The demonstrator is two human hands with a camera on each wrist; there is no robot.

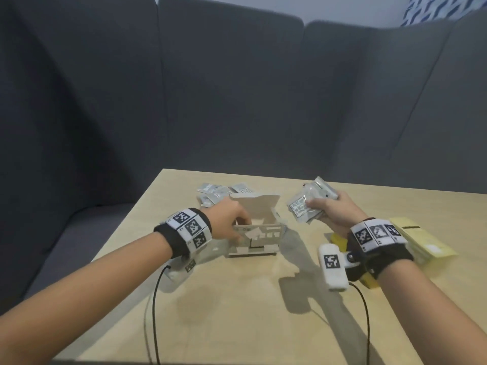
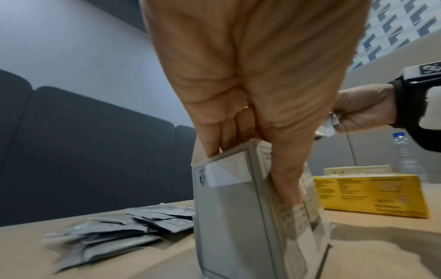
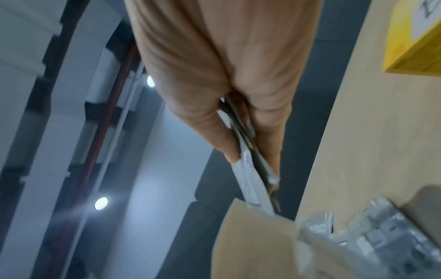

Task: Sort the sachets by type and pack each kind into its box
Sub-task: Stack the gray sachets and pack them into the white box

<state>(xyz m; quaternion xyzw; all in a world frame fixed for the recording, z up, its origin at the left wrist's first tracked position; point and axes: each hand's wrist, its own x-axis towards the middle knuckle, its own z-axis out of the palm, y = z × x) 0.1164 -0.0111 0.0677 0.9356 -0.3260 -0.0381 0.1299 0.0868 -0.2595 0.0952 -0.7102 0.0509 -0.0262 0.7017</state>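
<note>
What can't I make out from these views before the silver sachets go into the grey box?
- Inside of the grey box: head view, hidden by its walls and the left hand; fill level unknown.
- Count of silver sachets gripped by the right hand: stacked, overlapping.
- Print on the loose sachets: left wrist view, too small and blurred.
- Yellow box: right wrist view, cut off by the edge.
</note>
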